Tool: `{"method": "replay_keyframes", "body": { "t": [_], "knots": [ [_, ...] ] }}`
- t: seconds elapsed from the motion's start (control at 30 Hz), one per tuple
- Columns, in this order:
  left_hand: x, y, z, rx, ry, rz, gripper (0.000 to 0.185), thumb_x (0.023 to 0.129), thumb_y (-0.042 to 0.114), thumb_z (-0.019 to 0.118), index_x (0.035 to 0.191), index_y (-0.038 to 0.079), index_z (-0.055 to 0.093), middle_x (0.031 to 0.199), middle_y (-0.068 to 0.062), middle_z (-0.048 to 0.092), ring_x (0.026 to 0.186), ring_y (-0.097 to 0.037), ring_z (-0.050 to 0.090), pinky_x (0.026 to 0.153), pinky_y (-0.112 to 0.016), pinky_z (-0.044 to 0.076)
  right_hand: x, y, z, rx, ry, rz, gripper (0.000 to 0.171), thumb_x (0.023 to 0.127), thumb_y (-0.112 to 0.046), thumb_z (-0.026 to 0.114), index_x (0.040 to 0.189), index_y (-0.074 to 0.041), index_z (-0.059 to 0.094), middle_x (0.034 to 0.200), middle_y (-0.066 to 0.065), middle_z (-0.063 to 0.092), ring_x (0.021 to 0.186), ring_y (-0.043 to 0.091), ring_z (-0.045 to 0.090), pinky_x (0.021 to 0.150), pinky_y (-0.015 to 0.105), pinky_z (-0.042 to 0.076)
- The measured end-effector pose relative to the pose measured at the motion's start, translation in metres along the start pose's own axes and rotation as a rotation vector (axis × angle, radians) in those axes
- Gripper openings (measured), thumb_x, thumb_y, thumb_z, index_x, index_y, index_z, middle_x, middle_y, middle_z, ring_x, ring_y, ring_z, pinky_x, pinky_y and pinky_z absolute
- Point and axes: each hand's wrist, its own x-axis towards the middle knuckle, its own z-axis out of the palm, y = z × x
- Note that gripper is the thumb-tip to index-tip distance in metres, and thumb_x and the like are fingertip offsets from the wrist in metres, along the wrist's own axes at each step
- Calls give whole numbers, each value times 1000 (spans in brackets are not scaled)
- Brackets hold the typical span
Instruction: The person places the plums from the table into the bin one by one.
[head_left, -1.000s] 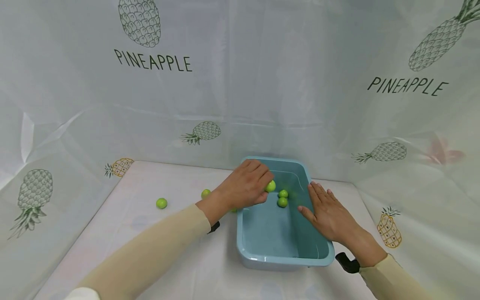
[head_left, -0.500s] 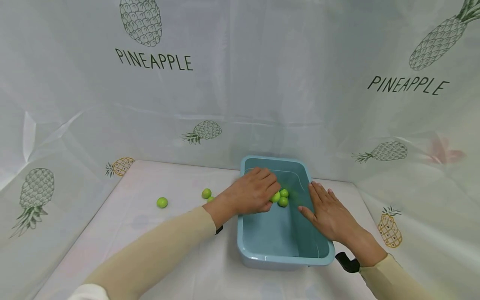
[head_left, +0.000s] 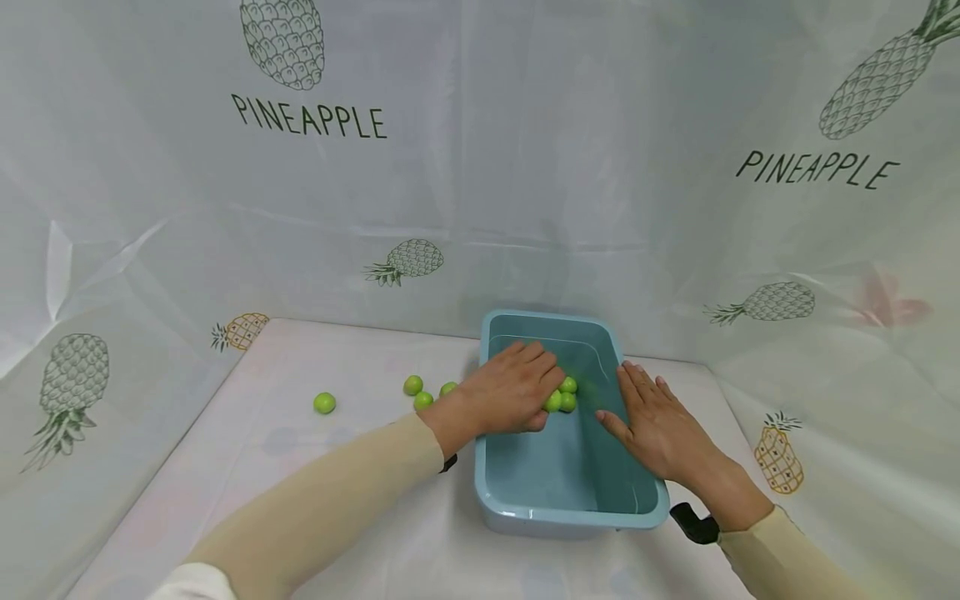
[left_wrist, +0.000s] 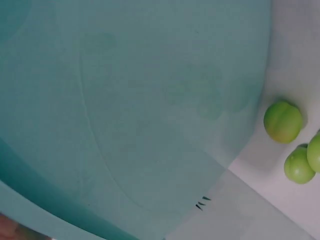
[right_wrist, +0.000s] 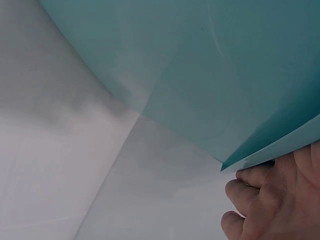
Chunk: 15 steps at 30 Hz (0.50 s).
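Fingers [head_left: 636,390] straight, right hand [head_left: 662,433] against tub [head_left: 562,518]

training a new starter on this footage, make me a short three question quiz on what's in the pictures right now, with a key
1. Short answer: which hand is at the green fruits inside the bin?
2. True or false: all the fruits are inside the bin.
3. Multiple choice: which word is printed on the sheet behind the bin?
a) lemon
b) pineapple
c) banana

Key
1. The left hand.
2. False; several lie on the table.
3. b
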Motion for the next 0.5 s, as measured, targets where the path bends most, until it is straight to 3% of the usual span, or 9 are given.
{"method": "replay_keyframes", "body": {
  "t": [0.27,0.5],
  "knots": [
    [0,-1,2,-161,-144,-43,41,95,48,66,122,18,60,108,5,55,99,-15,44,87,-29,41,1,0,0,0,3,0,88,108,-54,50,161,11,24,170,31,23,157,51,23,124,69,20],
    [-1,-3,3,-247,-180,-77,45,97,48,68,129,17,60,114,4,57,103,-15,45,90,-30,41,1,0,1,1,7,1,88,107,-55,50,161,10,25,170,31,24,157,51,24,123,69,21]
  ]
}}
